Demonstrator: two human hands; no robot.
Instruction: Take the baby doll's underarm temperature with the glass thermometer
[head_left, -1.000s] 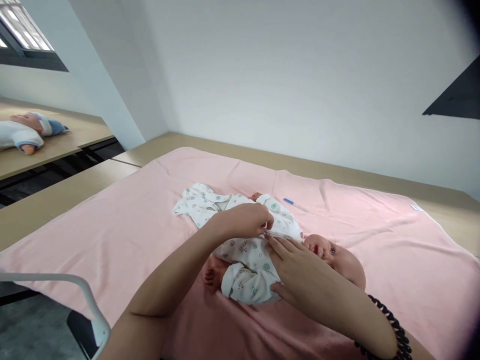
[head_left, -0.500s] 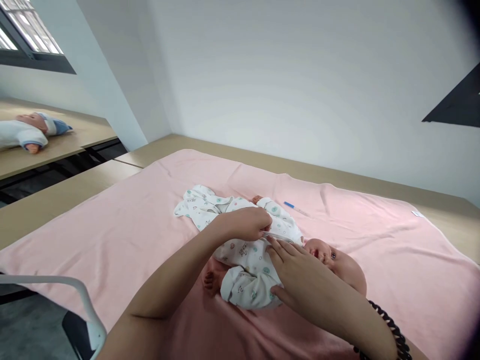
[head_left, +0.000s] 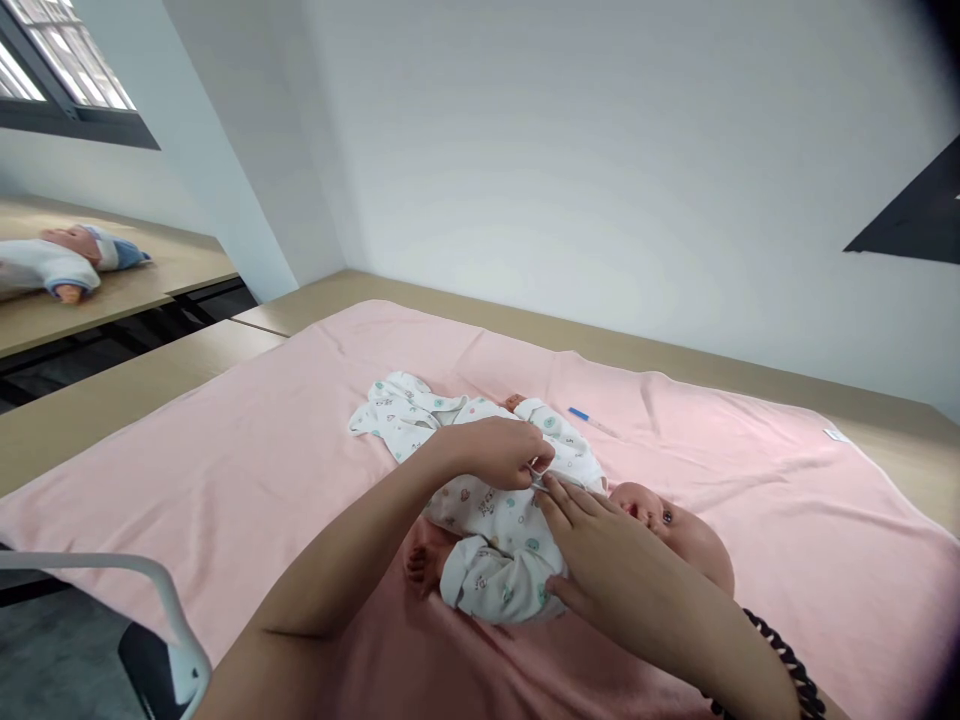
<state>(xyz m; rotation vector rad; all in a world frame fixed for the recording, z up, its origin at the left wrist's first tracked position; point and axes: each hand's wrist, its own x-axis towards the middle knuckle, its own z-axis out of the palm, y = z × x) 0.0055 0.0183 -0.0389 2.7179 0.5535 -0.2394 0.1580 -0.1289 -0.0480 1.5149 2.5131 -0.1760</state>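
Note:
A baby doll (head_left: 675, 530) lies on its back on a pink blanket (head_left: 247, 450), its head to the right. It wears a white printed romper (head_left: 487, 515). Over the chest, my left hand (head_left: 510, 452) is closed, pinching a bit of white cloth at the front of the romper; whether this is an edge or a tie I cannot make out. My right hand (head_left: 592, 535) lies flat on the upper chest with fingers stretched out, their tips close to my left fingers. Part of the doll's neck and chin is hidden behind it.
A thin clear stick with a blue end (head_left: 579, 413) lies on the blanket beyond the doll. Another doll (head_left: 64, 262) lies on a table at the far left. A white curved bar (head_left: 161, 590) stands at lower left, and a wall (head_left: 562, 180) rises behind the table.
My left hand has shifted slightly right toward my right fingertips, and the pinched white cloth now shows as a small loop. My right hand has barely moved.

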